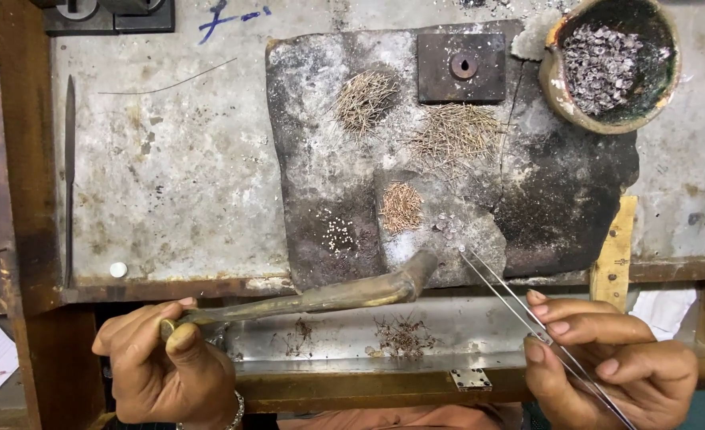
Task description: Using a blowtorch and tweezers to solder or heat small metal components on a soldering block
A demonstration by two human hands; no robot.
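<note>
My left hand (161, 362) grips the near end of a long brass blowpipe (328, 296); its bent tip rests at the front edge of a dark scorched slab (559, 183). My right hand (607, 362) pinches thin steel tweezers (511, 296), whose points reach a small cluster of pale metal pieces (450, 228) on the slab. Beside that cluster lie a reddish pile of short wire bits (401, 207) and a patch of tiny white beads (336, 232). Two heaps of fine pale wire pieces (367, 99) (454, 134) lie farther back.
A clay bowl (555, 84) holding grey metal scraps stands at the back right. A dark square metal block (460, 68) with a hole sits on the slab's far edge. A metal tray (352, 338) under the bench edge holds wire debris. A wooden strip (615, 251) lies right.
</note>
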